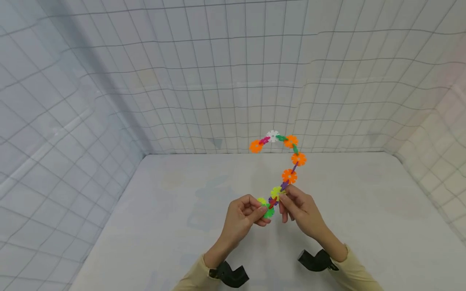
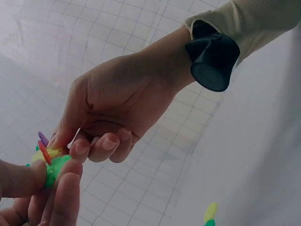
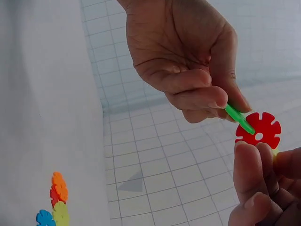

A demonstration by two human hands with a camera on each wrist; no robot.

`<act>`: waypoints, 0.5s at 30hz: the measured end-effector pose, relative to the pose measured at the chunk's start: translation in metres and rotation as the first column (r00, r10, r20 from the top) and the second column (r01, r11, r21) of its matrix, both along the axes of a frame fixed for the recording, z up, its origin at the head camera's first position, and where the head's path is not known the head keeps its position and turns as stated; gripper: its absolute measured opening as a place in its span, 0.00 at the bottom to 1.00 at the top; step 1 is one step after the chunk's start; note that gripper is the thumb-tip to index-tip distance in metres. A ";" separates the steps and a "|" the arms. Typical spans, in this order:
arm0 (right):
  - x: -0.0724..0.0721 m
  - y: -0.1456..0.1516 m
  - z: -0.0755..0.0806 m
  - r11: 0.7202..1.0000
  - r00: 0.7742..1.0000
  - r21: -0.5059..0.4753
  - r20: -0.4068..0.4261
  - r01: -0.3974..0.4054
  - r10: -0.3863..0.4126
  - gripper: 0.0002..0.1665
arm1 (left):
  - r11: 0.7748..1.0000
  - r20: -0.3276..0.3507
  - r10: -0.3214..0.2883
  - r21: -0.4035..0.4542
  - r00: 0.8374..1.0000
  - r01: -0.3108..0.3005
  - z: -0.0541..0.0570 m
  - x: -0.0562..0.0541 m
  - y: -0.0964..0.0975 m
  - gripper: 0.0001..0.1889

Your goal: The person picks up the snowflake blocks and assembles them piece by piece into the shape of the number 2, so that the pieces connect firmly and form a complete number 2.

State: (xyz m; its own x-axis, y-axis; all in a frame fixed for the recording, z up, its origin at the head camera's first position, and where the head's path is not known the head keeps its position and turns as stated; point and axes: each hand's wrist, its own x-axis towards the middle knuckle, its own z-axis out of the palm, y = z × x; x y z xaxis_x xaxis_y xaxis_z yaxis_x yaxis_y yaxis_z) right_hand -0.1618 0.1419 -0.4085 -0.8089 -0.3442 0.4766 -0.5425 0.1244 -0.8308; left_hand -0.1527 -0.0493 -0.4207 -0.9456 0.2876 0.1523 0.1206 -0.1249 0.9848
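A curved chain of slotted snowflake discs (image 1: 290,176) in orange, white, green, purple and other colours rises from my hands and arcs leftward at its top. My left hand (image 1: 240,218) pinches a green disc (image 1: 269,213) at the chain's lower end between thumb and fingers. Close by on the right, my right hand (image 1: 303,210) pinches a yellow disc (image 1: 275,192). Between the two hands sits a red disc (image 3: 270,127), slotted onto the green disc (image 3: 240,118) in the right wrist view. Fingers partly cover the yellow and green discs.
A white table (image 1: 174,226) lies below my hands, with grid-lined white sheeting (image 1: 218,81) behind and at both sides. More discs (image 3: 59,197), orange, red, yellow and blue, show overlapping in the right wrist view. Black cameras (image 1: 233,277) are strapped at both wrists.
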 end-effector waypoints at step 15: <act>-0.012 0.010 -0.014 0.988 0.978 -0.030 0.141 -0.151 0.154 0.06 | 0.987 -0.071 -0.003 -0.161 0.997 -0.009 0.000 -0.009 -0.012 0.05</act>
State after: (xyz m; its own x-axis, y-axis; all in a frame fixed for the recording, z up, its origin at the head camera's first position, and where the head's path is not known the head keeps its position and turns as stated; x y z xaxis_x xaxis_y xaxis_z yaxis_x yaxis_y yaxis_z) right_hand -0.1743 0.1518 -0.4224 -0.8079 -0.4605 0.3678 -0.4296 0.0330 -0.9024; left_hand -0.1621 -0.0618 -0.4209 -0.9349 0.3111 0.1709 0.1911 0.0354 0.9809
